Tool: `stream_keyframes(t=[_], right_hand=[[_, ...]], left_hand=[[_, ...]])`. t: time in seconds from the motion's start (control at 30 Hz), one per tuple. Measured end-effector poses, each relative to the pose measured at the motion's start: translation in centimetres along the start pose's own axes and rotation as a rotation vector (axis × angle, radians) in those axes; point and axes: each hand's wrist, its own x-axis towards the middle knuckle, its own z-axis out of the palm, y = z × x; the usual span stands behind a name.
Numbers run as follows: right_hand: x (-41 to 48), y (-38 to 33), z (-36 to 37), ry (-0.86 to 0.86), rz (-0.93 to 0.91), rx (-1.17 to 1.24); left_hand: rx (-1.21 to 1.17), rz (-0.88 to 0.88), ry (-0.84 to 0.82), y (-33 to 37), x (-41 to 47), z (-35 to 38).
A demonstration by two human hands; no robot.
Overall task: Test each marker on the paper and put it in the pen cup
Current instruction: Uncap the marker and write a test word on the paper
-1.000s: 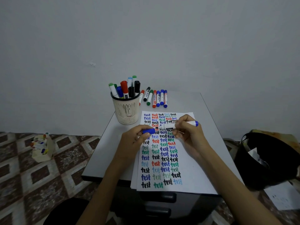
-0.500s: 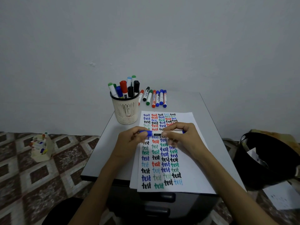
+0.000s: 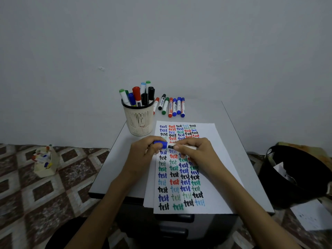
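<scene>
A white sheet of paper (image 3: 221,159) covered with rows of coloured "test" words lies on the small grey table (image 3: 239,133). Over its upper part my left hand (image 3: 143,155) pinches the blue cap (image 3: 160,143) of a blue marker, and my right hand (image 3: 197,155) grips the marker's white barrel (image 3: 171,146). The cap sits against the barrel end. A cream mesh pen cup (image 3: 139,121) holding several markers stands at the table's back left. Several loose markers (image 3: 171,106) lie in a row right of the cup.
A black bin (image 3: 294,177) with paper in it stands on the floor to the right, loose paper (image 3: 312,216) beside it. A small cardboard box (image 3: 45,162) of bits sits on the patterned floor at left. Wall behind the table.
My right hand turned the marker from writing on the paper towards the left hand. The two hands came together and the blue cap now meets the marker's tip end.
</scene>
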Motion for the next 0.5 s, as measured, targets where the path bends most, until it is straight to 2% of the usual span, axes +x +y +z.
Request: stream_keyframes(t=[0.07,0.23,0.37,0.43,0.5], right_hand=[[0.4,-0.7,-0.5,-0.032,-0.025,-0.138],[2.9,-3.6,-0.3,-0.096,-0.134,-0.752],[5.4,-5.5,0.3,-0.181,-0.2,-1.152],[6.6,-6.6,0.2,-0.061,-0.221,-1.161],[7.6,-8.2,0.4,0.109,-0.277,-0.885]], left_hand=[[-0.004,-0.002,0.011,0.0,0.0,0.1],[0.004,-0.019,0.083,-0.3,-0.1,0.3],[0.045,-0.167,0.038,-0.8,-0.1,0.7],[0.102,-0.207,-0.003,-1.4,-0.1,0.9],[0.174,-0.188,-0.058,-1.8,-0.1,1.0]])
